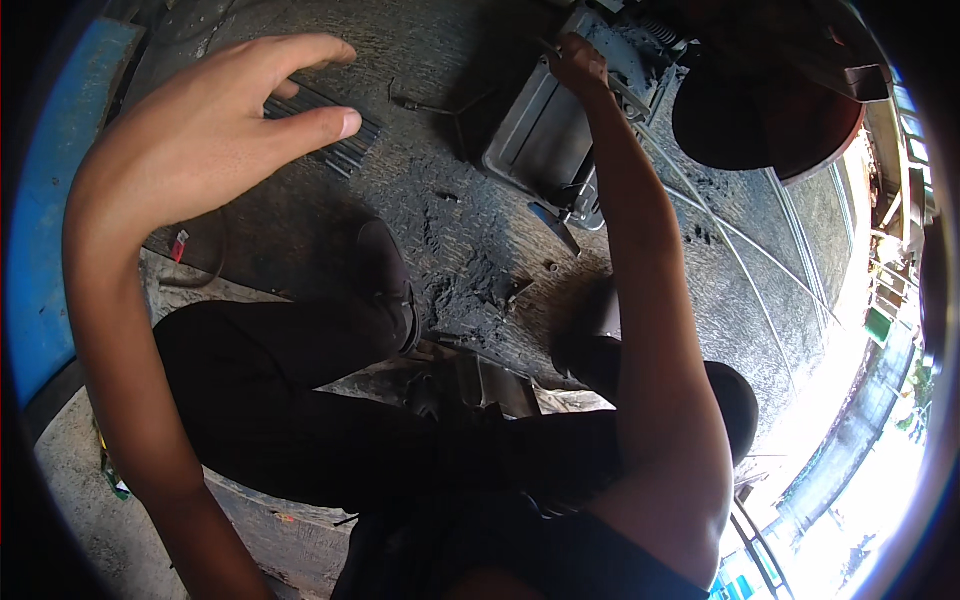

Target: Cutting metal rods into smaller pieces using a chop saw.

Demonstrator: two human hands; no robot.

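Observation:
My left hand [205, 135] is raised at the upper left with nothing in it, its fingers stretched out and the thumb apart. Below and beyond its thumb, a bundle of short dark metal rods [345, 155] lies on the floor. My right arm reaches forward to a grey metal machine base [530, 125] with a coil spring at its far end. There my right hand [580, 65] is closed around a handle on the machine; the fingers partly hide it.
A large dark round part [770, 100] stands right of the machine. Long thin rods [740, 235] cross the floor at right. Dark grit [455, 270] is scattered before my shoes. A small red object [180, 246] lies left, near a blue panel [60, 210].

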